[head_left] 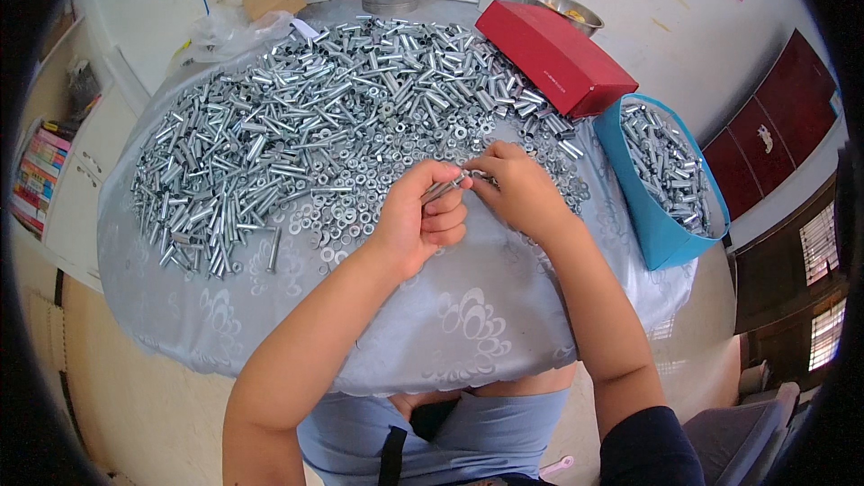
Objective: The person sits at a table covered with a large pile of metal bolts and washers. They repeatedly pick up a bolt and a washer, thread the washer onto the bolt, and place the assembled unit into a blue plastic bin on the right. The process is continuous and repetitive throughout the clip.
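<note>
left hand (pixel 421 214) grips a bolt (pixel 443 188), right hand (pixel 515 187) pinches its tip; i'd guess rightward bin's (pixel 641 211) done, pile (pixel 315 117) ahead remains.

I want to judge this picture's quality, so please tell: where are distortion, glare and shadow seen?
Head view: fisheye bends the edge of the tablecloth and leaves black corners; head view: bright glints on the metal pieces; head view: tablecloth dimmer between the forearms, brighter by the blue bin.

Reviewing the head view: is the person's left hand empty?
No, the left hand holds a slim silver metal bolt slanting between its thumb and fingers.
</note>
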Motion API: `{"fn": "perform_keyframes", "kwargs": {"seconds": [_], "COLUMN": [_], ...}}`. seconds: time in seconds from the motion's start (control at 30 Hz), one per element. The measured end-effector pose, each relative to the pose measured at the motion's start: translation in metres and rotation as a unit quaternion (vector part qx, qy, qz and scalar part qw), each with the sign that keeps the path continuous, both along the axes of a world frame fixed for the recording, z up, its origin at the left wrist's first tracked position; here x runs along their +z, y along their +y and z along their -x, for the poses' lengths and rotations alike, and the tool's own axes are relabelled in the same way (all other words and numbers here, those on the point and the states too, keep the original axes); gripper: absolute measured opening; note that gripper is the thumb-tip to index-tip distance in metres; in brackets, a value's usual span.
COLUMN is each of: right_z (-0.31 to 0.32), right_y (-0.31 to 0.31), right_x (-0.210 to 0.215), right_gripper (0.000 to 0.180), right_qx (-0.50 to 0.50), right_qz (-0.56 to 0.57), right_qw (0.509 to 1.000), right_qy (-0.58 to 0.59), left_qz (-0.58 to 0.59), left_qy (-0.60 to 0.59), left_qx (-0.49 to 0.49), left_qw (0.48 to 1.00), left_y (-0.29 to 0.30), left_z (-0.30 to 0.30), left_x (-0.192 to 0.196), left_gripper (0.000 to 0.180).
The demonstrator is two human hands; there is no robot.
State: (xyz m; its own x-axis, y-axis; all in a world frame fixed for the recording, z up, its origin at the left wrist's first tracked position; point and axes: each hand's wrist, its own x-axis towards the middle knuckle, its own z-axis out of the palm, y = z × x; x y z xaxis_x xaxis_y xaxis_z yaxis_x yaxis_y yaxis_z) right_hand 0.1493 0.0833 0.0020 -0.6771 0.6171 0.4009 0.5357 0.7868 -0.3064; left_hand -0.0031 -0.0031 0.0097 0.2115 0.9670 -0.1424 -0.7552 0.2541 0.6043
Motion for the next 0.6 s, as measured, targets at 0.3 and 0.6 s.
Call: {"fn": "perform_keyframes", "kwargs": {"seconds": [0.3, 0.6], "right_z": [0.002, 0.006], "right_y": [0.004, -0.004], "right_x": [-0.006, 0.020], "right_gripper": [0.017, 0.016], "right_qx": [0.008, 0.010], "right_qz": [0.017, 0.216], "right_qw": [1.000, 0.955], "right_qy": [0.004, 0.203], "left_qz": [0.011, 0.021], "left_qy": [0.011, 0.017], "left_qx": [0.005, 0.018], "left_qw": [1.000, 0.999], "left_y": [0.001, 0.001], "left_z": [0.000, 0.000], "left_x": [-0.002, -0.003], "left_gripper": [0.018, 0.019]}}
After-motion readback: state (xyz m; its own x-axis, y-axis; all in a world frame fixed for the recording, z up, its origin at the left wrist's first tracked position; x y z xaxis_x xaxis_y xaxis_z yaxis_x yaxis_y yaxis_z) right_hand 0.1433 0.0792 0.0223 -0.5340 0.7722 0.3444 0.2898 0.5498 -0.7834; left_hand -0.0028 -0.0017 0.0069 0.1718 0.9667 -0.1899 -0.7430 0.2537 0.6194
